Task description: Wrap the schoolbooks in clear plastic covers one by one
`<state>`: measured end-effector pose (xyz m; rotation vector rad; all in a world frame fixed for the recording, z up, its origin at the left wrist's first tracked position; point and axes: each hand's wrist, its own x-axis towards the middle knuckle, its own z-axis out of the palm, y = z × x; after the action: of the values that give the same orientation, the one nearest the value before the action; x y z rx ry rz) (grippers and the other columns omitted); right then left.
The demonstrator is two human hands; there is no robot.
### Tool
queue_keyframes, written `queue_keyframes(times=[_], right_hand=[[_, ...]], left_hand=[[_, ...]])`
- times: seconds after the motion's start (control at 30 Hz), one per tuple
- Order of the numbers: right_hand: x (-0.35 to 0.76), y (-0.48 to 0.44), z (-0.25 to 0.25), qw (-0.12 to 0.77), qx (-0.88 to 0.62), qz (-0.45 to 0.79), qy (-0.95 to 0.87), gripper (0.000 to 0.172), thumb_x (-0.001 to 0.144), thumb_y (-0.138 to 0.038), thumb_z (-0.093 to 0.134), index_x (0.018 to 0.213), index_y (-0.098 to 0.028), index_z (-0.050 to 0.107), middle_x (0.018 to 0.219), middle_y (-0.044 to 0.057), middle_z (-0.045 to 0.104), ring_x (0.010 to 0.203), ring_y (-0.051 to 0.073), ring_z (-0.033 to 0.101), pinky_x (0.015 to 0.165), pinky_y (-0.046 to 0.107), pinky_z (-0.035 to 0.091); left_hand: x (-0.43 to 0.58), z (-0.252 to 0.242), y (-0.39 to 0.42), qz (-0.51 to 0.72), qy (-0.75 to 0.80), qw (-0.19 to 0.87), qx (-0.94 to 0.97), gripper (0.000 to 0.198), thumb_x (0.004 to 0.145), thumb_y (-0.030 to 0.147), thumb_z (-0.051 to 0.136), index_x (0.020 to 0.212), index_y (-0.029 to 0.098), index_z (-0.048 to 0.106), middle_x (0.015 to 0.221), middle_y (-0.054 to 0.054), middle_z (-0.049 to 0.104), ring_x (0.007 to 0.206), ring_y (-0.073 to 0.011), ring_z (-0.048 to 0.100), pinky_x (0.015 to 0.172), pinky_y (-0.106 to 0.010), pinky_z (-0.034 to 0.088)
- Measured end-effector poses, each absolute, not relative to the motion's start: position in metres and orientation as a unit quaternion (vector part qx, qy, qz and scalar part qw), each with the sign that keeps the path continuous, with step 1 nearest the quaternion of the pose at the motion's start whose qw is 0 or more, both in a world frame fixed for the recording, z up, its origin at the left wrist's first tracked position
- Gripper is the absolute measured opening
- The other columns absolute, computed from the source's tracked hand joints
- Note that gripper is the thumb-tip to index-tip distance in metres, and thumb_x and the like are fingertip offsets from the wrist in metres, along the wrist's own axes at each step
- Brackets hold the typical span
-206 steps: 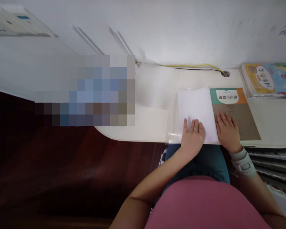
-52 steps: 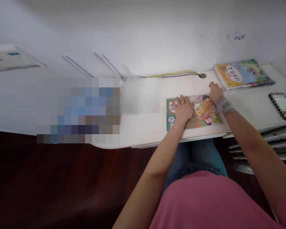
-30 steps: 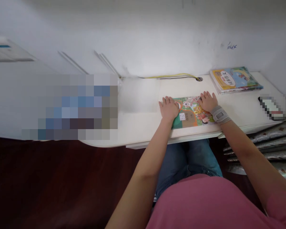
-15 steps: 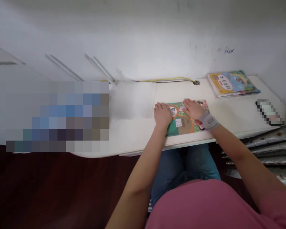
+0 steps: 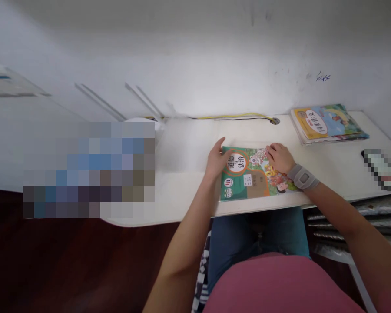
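Observation:
A textbook (image 5: 254, 180) with a green, orange and picture-filled cover lies flat on the white desk, its title turned sideways. My left hand (image 5: 217, 160) is at the book's left edge, fingers apart, with the thumb reaching over the cover's corner. Resting on the upper right part of the cover is my right hand (image 5: 279, 158), its fingers laid out and slightly bent. A grey band (image 5: 303, 176) wraps the right wrist. Both hands hold nothing.
Behind and to the right sits a stack of books (image 5: 326, 124). A blurred-out phone (image 5: 382, 169) lies at the desk's right end. Cables (image 5: 247, 115) run along the wall into a desk hole. Pixelated items cover the left side.
My left hand has slid off the cover to the book's left edge, uncovering more of the title. My right hand still rests on the book. The whole view has shifted slightly.

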<state>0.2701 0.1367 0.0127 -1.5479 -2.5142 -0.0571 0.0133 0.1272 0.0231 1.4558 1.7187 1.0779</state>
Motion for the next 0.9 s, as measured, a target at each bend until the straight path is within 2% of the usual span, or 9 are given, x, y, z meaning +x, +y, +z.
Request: queue_keyframes(times=[0.13,0.27,0.43,0.6,0.73,0.83,0.9], right_hand=[[0.271,0.136,0.011,0.109,-0.514,-0.018,-0.851,0.039,0.095,-0.035,0.036,0.118,-0.014,0.059,0.112,0.014,0.059,0.103,0.026,0.050,0.088,0.037,0.035],[0.274,0.138,0.009,0.138,-0.512,-0.019,-0.848,0.037,0.094,-0.036,0.039,0.116,-0.014,0.060,0.110,0.014,0.060,0.104,0.025,0.050,0.091,0.036,0.034],[0.289,0.143,0.015,0.197,-0.529,0.005,-0.825,0.030,0.091,-0.035,0.045,0.108,-0.017,0.063,0.102,0.012,0.063,0.100,0.025,0.054,0.091,0.037,0.034],[0.320,0.150,0.035,0.232,-0.509,0.151,-0.815,0.025,0.088,-0.034,0.045,0.080,-0.019,0.064,0.080,0.006,0.063,0.078,0.019,0.056,0.074,0.032,0.040],[0.333,0.149,0.050,0.256,-0.528,0.264,-0.765,0.032,0.084,-0.047,0.048,0.066,-0.021,0.057,0.059,-0.002,0.051,0.057,0.013,0.046,0.056,0.026,0.035],[0.330,0.148,0.053,0.280,-0.549,0.275,-0.737,0.043,0.081,-0.053,0.048,0.053,-0.022,0.044,0.050,-0.005,0.036,0.050,0.011,0.036,0.051,0.025,0.029],[0.326,0.149,0.051,0.293,-0.568,0.284,-0.715,0.048,0.082,-0.057,0.046,0.050,-0.022,0.038,0.048,-0.005,0.034,0.049,0.010,0.035,0.050,0.026,0.027]], left_hand=[[-0.004,0.030,0.147,0.379,0.534,0.520,0.548,0.059,0.061,0.026,0.071,0.118,0.014,0.061,0.085,-0.003,0.070,0.071,-0.0155,0.064,0.070,-0.031,0.053],[-0.011,0.030,0.152,0.368,0.521,0.595,0.490,0.051,0.053,0.024,0.077,0.102,0.014,0.065,0.081,-0.004,0.071,0.068,-0.0152,0.063,0.067,-0.031,0.052],[-0.013,0.031,0.146,0.384,0.540,0.578,0.475,0.041,0.048,0.031,0.081,0.082,0.014,0.066,0.069,-0.001,0.068,0.061,-0.0129,0.060,0.060,-0.026,0.048],[-0.020,0.038,0.143,0.383,0.585,0.517,0.494,0.031,0.050,0.033,0.079,0.072,0.015,0.067,0.061,0.001,0.064,0.055,-0.0105,0.054,0.054,-0.023,0.042],[-0.025,0.043,0.140,0.383,0.594,0.493,0.507,0.025,0.054,0.035,0.077,0.067,0.016,0.067,0.059,0.001,0.063,0.054,-0.0099,0.052,0.053,-0.023,0.040],[-0.026,0.045,0.138,0.387,0.576,0.512,0.506,0.026,0.056,0.036,0.076,0.069,0.016,0.067,0.066,-0.001,0.065,0.060,-0.0113,0.055,0.059,-0.024,0.043],[-0.024,0.044,0.138,0.377,0.582,0.525,0.493,0.027,0.058,0.039,0.074,0.066,0.016,0.064,0.061,0.000,0.063,0.055,-0.0113,0.053,0.056,-0.024,0.042]])
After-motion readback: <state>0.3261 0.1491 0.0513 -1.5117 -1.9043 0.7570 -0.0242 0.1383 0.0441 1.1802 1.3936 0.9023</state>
